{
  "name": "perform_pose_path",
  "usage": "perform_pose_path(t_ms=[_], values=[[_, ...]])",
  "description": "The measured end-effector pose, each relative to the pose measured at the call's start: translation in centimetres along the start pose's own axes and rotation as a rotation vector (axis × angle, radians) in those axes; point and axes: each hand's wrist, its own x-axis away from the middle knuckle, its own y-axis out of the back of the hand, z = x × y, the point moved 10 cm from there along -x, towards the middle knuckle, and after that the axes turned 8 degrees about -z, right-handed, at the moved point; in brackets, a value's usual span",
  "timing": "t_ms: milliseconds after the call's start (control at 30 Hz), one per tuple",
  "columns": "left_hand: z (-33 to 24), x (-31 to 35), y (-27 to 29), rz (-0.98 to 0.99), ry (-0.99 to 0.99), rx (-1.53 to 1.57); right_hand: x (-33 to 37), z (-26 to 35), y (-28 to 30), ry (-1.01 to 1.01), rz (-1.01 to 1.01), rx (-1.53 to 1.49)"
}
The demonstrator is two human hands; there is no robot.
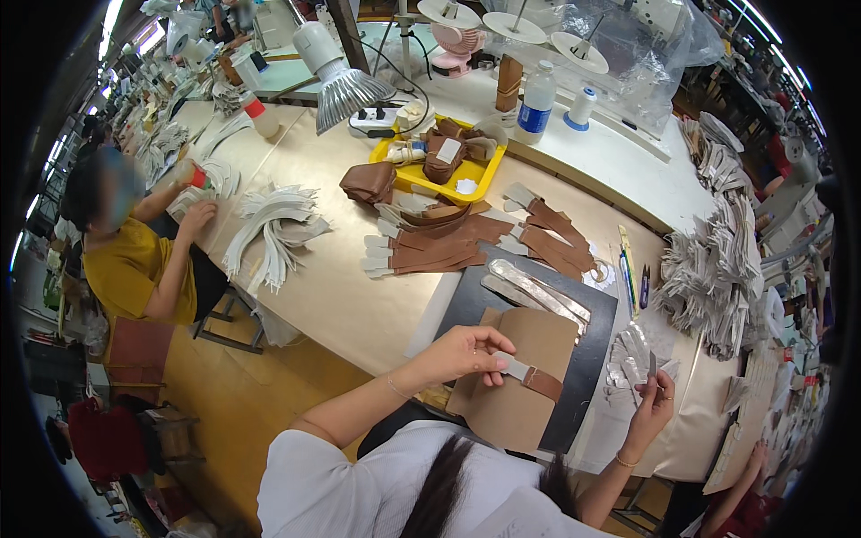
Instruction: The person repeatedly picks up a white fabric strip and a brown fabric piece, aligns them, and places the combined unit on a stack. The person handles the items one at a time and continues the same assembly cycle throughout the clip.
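Observation:
My left hand [484, 351] pinches the pale grey end of a short strap [542, 383], whose brown part lies across a bent tan board [525, 417]. Held upright in the fingers of my right hand [656, 402] is a narrow flat grey tool [652, 362]; its exact kind is unclear. Beneath the board is a black mat [574, 408], with long flat metal bars [529, 291] on its far part. A heap of crumpled silvery pieces [628, 359] sits beside my right hand.
Brown straps with pale ends [439, 251] spread beyond the mat. A yellow tray [491, 175] holds brown bundles, under a lamp [345, 90]. Pens [632, 278] lie to the right, near stacked grey strips [713, 278]. Another person [143, 269] works at left by pale strips [269, 233].

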Motion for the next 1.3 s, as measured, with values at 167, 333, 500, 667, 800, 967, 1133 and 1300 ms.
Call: perform_pose_path(t_ms=[167,333,500,667,800,967,1133,1300], values=[[0.0,0.1,-0.8,0.056,0.031,0.003,0.4,4.0,-1.9,0.04,0.059,-0.104],[0.7,0.3,-0.8,0.055,0.033,0.017,2.1,7.9,-4.6,0.046,0.295,-0.148],[0.9,0.3,-0.8,0.052,0.004,0.073,3.3,11.1,-6.6,0.088,0.42,-0.181],[0.3,-0.4,-0.6,0.057,-0.032,0.079,3.0,11.2,-7.3,0.059,0.418,-0.154],[1.3,1.1,-1.5,0.07,0.0,0.055,4.2,11.0,-6.8,0.023,0.476,-0.199],[0.6,0.4,-1.2,0.054,0.007,0.066,3.7,11.1,-7.7,-0.004,0.461,-0.218],[-0.2,0.6,-1.5,0.04,-0.029,0.085,4.4,11.6,-7.8,-0.101,0.534,-0.262],[0.0,0.8,-1.1,0.018,-0.028,0.05,4.5,11.9,-8.1,-0.205,0.542,-0.297]])
